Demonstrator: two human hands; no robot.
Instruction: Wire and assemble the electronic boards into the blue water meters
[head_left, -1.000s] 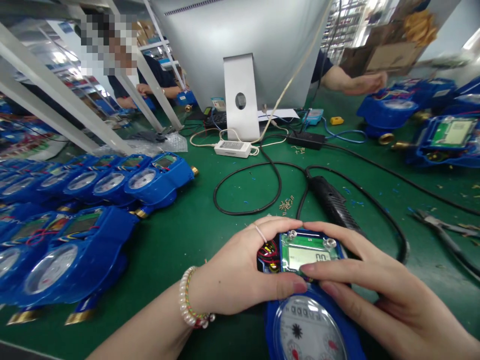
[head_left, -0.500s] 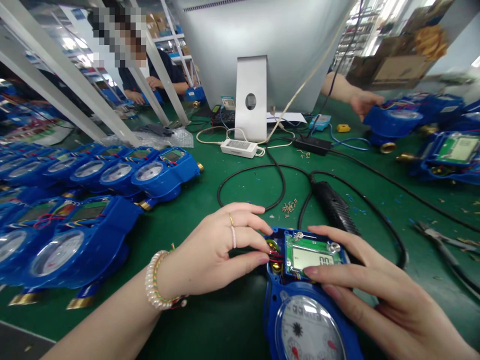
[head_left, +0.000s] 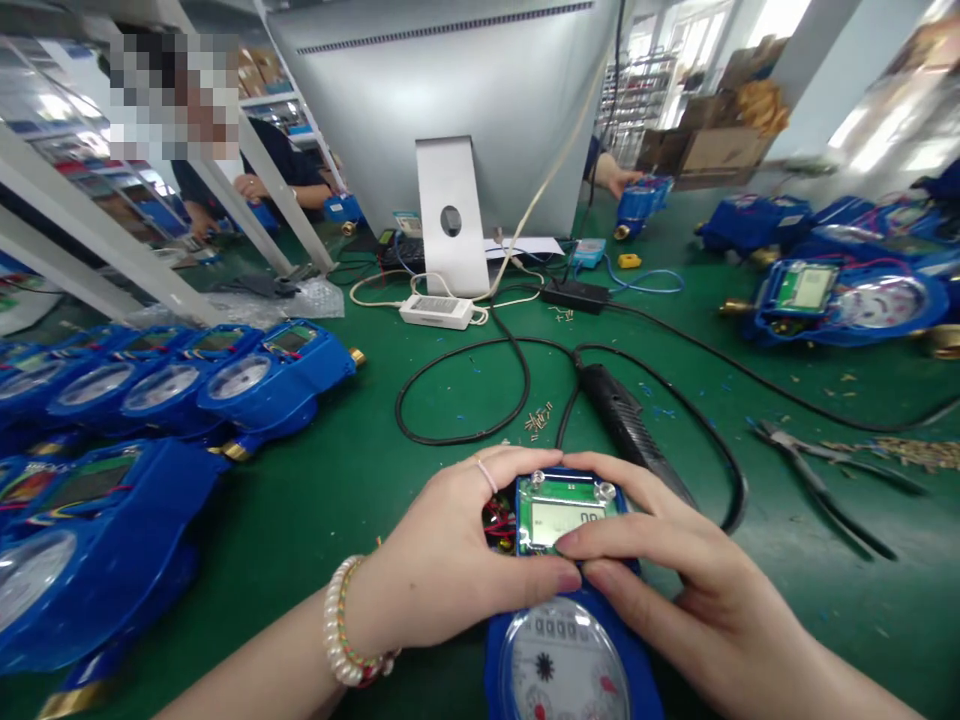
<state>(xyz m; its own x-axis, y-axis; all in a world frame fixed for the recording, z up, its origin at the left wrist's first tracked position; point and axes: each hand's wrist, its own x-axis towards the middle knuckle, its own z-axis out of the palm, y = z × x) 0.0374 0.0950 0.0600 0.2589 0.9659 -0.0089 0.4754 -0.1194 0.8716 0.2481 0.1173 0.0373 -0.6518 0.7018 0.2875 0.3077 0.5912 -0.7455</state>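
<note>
A blue water meter (head_left: 570,655) lies at the bottom centre of the green table, with a round dial and a green LCD board (head_left: 564,518) at its top end. My left hand (head_left: 457,560) curls around the left side of the board, thumb pressed on its lower edge, fingers over red and yellow wires (head_left: 498,522). My right hand (head_left: 675,590) wraps the right side, with fingers laid across the board's lower edge and touching the left thumb.
Rows of blue meters (head_left: 150,400) fill the left. A black power screwdriver (head_left: 630,425) with looped cable lies just beyond my hands, small screws (head_left: 538,420) beside it, pliers (head_left: 825,480) to the right. A monitor stand (head_left: 450,215), adapter (head_left: 436,310) and other people's hands are further back.
My left hand has moved back from the wires to clasp the board's left side, thumb meeting my right fingers. The view has shifted. A far person's hand has moved to another meter.
</note>
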